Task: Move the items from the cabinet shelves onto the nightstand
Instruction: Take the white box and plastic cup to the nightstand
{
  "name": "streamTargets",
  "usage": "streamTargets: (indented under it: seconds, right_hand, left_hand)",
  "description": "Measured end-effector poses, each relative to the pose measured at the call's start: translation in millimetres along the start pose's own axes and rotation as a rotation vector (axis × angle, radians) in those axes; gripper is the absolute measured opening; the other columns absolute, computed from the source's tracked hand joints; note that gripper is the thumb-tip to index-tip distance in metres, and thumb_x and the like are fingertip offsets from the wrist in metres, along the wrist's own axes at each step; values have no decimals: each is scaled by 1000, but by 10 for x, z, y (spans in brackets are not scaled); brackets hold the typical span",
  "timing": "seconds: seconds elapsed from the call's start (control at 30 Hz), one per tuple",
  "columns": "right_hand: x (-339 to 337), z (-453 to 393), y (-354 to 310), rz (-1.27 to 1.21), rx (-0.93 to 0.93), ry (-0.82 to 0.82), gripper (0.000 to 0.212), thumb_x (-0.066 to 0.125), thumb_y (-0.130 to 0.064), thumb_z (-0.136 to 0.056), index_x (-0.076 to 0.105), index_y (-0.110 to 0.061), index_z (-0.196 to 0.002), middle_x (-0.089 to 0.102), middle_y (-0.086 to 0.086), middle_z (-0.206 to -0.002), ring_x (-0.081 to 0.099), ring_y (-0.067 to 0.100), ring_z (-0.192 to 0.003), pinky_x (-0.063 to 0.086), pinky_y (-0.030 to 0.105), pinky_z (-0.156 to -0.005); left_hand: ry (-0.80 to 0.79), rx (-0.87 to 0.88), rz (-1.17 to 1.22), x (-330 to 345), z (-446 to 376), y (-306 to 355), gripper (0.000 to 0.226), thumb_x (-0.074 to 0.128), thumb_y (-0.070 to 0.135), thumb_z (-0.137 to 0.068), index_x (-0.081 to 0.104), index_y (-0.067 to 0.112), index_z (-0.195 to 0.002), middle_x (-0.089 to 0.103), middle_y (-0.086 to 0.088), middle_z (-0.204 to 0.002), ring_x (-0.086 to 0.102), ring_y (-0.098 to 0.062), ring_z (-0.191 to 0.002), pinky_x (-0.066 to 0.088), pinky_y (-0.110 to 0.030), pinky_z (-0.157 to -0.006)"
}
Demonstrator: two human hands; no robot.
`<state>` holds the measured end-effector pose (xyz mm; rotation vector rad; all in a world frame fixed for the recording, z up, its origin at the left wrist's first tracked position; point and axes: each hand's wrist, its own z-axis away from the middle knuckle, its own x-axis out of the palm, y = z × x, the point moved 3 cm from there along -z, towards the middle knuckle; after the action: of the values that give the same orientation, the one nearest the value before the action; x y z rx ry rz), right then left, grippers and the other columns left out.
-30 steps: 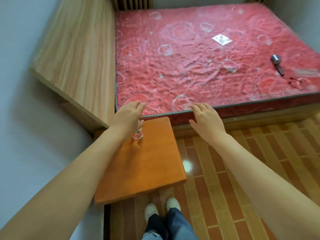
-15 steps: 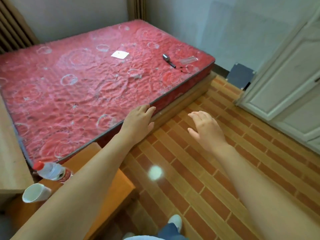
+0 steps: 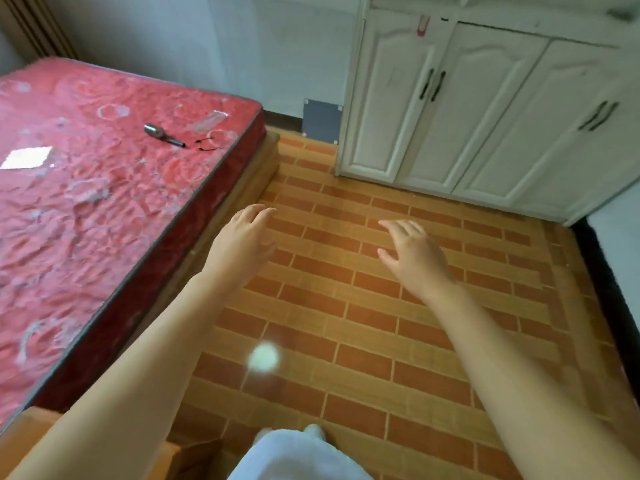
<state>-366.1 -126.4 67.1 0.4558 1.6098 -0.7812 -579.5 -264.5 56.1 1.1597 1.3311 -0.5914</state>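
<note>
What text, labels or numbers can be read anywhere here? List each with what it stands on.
None can be read.
White paper square on the red mattress: no print discernible.
Red-and-white tag at the top of the white cabinet: too blurred to read.

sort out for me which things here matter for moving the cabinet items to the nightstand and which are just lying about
Part of the job:
- white cabinet, doors closed
- nightstand, corner only
- left hand, empty
- right hand, empty

Just lying about:
- metal tool on the mattress
- white paper
- black cord
</note>
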Motion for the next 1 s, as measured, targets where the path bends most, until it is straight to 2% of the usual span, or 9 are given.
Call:
streamTargets:
  seconds: [0.4, 0.73, 1.0]
  right_hand:
    - [-123, 505, 830, 5, 336, 39, 47, 51, -26, -92, 39, -15, -137, 44, 3, -141, 34, 20, -134, 28, 33, -111]
    - [-148, 444, 1356, -11, 380, 40, 49, 51, -27, -92, 37, -16, -137, 43, 1, -142, 33, 21, -135, 25, 35, -113]
    - [-75, 82, 1795, 1, 375, 7, 50, 51, -27, -92, 36, -15, -138, 44, 2, -142, 34, 21, -135, 26, 34, -112]
  left_hand:
    - [-175, 220, -25, 496, -647, 659, 57, 58, 28, -88, 36, 15, -139, 39, -8, -143, 35, -27, -132, 38, -40, -100]
    - [-167, 235, -9, 788, -1075, 1230, 56, 55, 32, -89, 36, 16, -139, 39, -4, -143, 36, -25, -132, 40, -38, -100]
    - [-188, 246, -10, 1082, -1541, 1416, 55, 56, 33, -89, 37, 16, -138, 41, -6, -141, 38, -26, -130, 41, -38, -99]
